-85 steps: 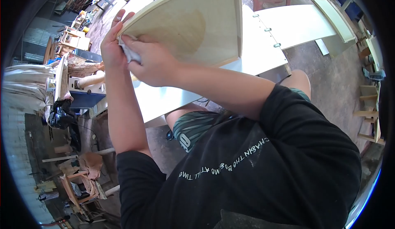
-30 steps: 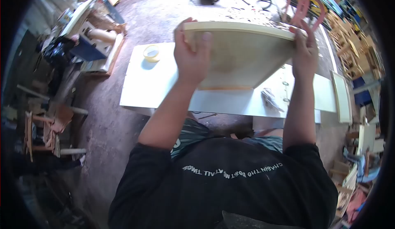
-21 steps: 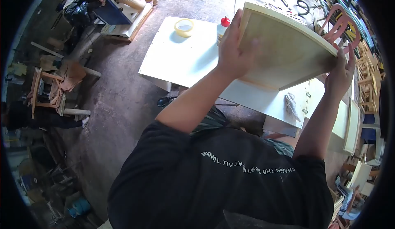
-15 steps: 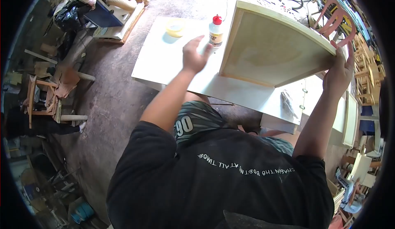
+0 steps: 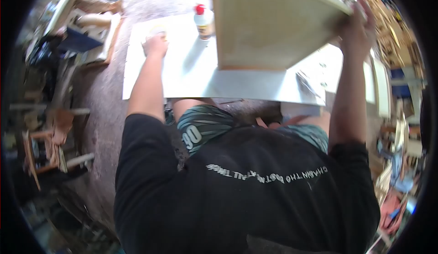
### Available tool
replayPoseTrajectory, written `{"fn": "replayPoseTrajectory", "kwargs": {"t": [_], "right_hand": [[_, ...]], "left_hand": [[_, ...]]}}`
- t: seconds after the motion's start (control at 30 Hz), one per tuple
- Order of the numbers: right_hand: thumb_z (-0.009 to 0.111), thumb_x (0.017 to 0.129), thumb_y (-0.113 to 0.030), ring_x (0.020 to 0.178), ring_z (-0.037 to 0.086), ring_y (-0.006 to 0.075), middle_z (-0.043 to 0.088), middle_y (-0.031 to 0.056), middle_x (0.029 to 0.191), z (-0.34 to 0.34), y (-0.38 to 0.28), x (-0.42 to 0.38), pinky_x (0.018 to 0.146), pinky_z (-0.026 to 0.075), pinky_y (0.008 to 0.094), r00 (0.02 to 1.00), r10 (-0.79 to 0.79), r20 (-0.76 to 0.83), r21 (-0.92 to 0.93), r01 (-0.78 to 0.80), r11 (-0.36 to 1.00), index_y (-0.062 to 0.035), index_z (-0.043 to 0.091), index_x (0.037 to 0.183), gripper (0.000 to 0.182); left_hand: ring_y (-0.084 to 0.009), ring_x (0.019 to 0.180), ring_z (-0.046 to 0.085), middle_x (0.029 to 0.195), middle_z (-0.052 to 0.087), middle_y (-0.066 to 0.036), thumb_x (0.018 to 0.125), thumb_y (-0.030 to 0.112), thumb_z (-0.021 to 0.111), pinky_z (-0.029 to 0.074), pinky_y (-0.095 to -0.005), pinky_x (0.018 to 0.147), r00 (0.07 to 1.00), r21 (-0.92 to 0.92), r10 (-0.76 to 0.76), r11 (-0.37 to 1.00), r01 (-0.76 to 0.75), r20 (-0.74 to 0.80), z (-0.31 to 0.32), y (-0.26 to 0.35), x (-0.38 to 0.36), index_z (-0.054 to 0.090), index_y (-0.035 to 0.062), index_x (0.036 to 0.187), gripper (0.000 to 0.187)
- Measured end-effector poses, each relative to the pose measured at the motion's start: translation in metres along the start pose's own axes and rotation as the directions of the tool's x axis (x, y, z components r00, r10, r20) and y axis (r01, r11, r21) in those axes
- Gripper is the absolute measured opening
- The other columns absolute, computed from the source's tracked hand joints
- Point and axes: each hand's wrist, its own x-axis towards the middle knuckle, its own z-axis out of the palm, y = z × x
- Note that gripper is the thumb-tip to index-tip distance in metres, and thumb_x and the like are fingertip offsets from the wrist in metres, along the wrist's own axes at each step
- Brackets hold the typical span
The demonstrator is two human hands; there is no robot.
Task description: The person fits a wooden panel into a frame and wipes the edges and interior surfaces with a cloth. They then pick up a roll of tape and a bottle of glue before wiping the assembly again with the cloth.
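My left hand (image 5: pixel 156 47) reaches to the far left of the white tabletop (image 5: pixel 137 83). Its fingers are curled at a small yellow bowl (image 5: pixel 159 28), which is blurred and partly hidden behind the hand. My right hand (image 5: pixel 358 28) grips the upper right edge of a framed wooden panel (image 5: pixel 273 28). The panel stands tilted up on the tabletop, its lower edge near the middle. Between my left hand and the panel stands an upright white glue bottle (image 5: pixel 204 25) with a red cap.
A crumpled clear plastic bag (image 5: pixel 306 83) lies at the table's right part. On the floor to the left are a wooden stool frame (image 5: pixel 32 149) and a machine with a hose (image 5: pixel 93 20). Stacked wooden pieces (image 5: pixel 401 39) stand along the right.
My left hand has moved left from beside the glue bottle to the yellow bowl. My right hand still holds the panel. The whole view has shifted.
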Motion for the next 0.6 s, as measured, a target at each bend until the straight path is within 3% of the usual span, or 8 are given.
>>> {"fn": "replayPoseTrajectory", "kwargs": {"t": [0.07,0.1,0.2,0.27,0.37,0.47,0.53,0.6], "right_hand": [[0.076,0.092,-0.020,0.088,0.067,0.0149,0.071,0.0097,0.104,-0.008,0.013,0.011,0.075,0.055,0.0258,1.000,0.013,-0.026,0.097,-0.010,0.995,-0.0048,0.064,0.125,0.038],[0.059,0.101,-0.026,0.088,0.061,0.0107,0.068,0.0075,0.098,0.009,-0.024,-0.005,0.079,0.048,0.0254,0.999,-0.043,-0.004,-0.136,0.042,0.990,-0.0050,0.062,0.124,0.031],[0.064,0.096,-0.023,0.090,0.062,0.0118,0.068,0.0079,0.099,-0.008,-0.040,-0.003,0.082,0.048,0.0270,0.998,-0.011,-0.055,-0.084,0.006,0.996,-0.0050,0.065,0.119,0.028],[0.065,0.094,-0.024,0.092,0.062,0.0130,0.068,0.0097,0.099,-0.018,-0.036,0.002,0.083,0.048,0.0276,0.988,-0.140,-0.070,-0.117,0.131,0.984,-0.0044,0.067,0.118,0.031],[0.065,0.088,-0.028,0.095,0.063,0.0165,0.070,0.0117,0.102,-0.013,-0.083,0.009,0.086,0.048,0.0294,0.953,-0.304,-0.013,-0.556,0.246,0.794,-0.0037,0.069,0.117,0.038],[0.064,0.087,-0.031,0.098,0.065,0.0199,0.071,0.0132,0.106,-0.008,-0.117,0.040,0.088,0.048,0.0312,0.860,-0.430,0.276,-0.592,0.505,0.629,-0.0037,0.069,0.120,0.044],[0.066,0.085,-0.029,0.101,0.065,0.0215,0.071,0.0136,0.111,-0.007,-0.173,0.054,0.091,0.049,0.0329,0.836,-0.186,0.517,-0.503,0.472,0.724,-0.0034,0.070,0.119,0.043],[0.066,0.083,-0.025,0.103,0.065,0.0224,0.071,0.0138,0.114,-0.006,-0.195,0.058,0.093,0.049,0.0343,0.727,-0.156,0.669,-0.415,0.539,0.733,-0.0036,0.070,0.119,0.042]], "left_hand": [[-0.0300,0.115,0.064,0.115,0.073,-0.012,0.083,0.044,0.073,0.040,-0.0516,0.106,0.974,-0.048,0.017,0.998,-0.029,-0.228,0.001,0.006,-0.026,0.075,0.0182,0.115,0.041],[-0.0315,0.113,0.064,0.114,0.073,-0.013,0.083,0.044,0.073,0.041,-0.0510,0.105,0.967,-0.095,0.002,0.995,-0.027,-0.256,0.000,0.005,-0.039,0.075,0.0156,0.114,0.042],[-0.0278,0.101,0.068,0.107,0.074,-0.014,0.088,0.040,0.073,0.047,-0.0433,0.098,0.945,-0.382,-0.137,0.924,0.013,-0.298,-0.008,0.014,-0.098,0.074,0.0052,0.107,0.039],[-0.0211,0.094,0.067,0.102,0.073,-0.011,0.093,0.033,0.071,0.050,-0.0361,0.091,0.940,-0.704,-0.266,0.709,0.040,-0.215,-0.017,0.020,-0.142,0.071,0.0013,0.105,0.034],[-0.0148,0.087,0.065,0.098,0.070,-0.009,0.097,0.027,0.068,0.052,-0.0293,0.081,0.930,-0.956,-0.364,0.288,0.061,-0.050,-0.015,0.035,-0.209,0.066,-0.0027,0.104,0.030],[-0.0113,0.086,0.063,0.096,0.069,-0.007,0.099,0.022,0.066,0.051,-0.0264,0.078,0.944,-0.997,-0.330,0.067,0.037,0.013,-0.016,0.049,-0.257,0.064,-0.0025,0.105,0.025],[-0.0099,0.085,0.062,0.094,0.068,-0.006,0.099,0.020,0.066,0.051,-0.0254,0.078,0.959,-0.999,-0.282,0.015,0.041,0.035,-0.020,0.062,-0.279,0.064,-0.0019,0.105,0.022],[-0.0093,0.084,0.062,0.094,0.068,-0.005,0.099,0.018,0.066,0.051,-0.0248,0.077,0.969,-0.998,-0.239,-0.006,0.061,0.060,-0.028,0.073,-0.290,0.064,-0.0018,0.105,0.020]]}}
